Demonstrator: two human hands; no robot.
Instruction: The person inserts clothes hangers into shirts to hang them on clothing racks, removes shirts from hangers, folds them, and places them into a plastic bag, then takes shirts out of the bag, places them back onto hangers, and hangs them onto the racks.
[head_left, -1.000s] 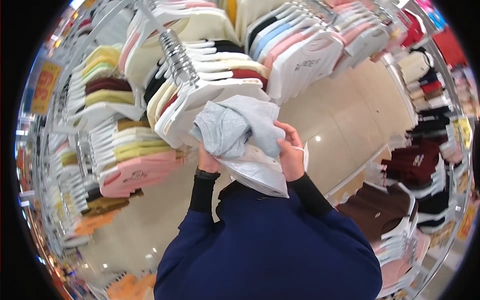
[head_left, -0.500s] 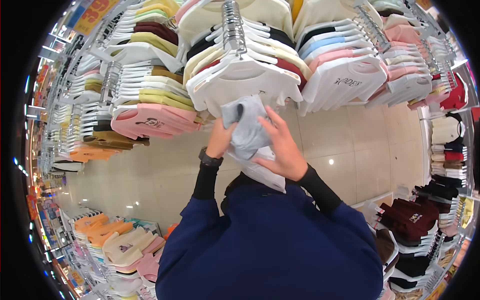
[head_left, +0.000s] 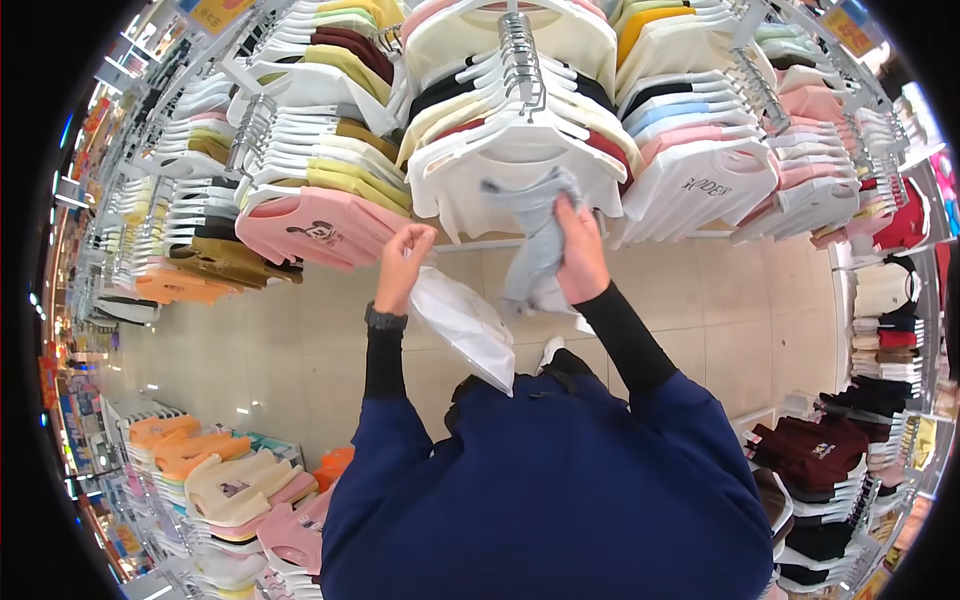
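In my right hand (head_left: 582, 252) is a light grey cloth garment (head_left: 540, 235), gripped at its right side and hanging loosely folded. Its exact kind is hard to tell. A bit of white shows below it. On the left, my left hand (head_left: 402, 262) has its fingers closed, with a white plastic bag (head_left: 462, 325) hanging from beside them towards my chest. Behind the grey garment, a white T-shirt (head_left: 470, 180) hangs at the front of the middle rail.
Rails of shirts stand ahead, with a pink shirt (head_left: 315, 228) to the left and a white lettered shirt (head_left: 700, 190) to the right. More racks, one holding a maroon garment (head_left: 805, 450), are behind me. Tiled floor (head_left: 700, 300) lies between.
My hands have moved apart. The left one has left the grey garment, which the right hand now holds alone, more unfolded. The white bag has shifted left with my left hand.
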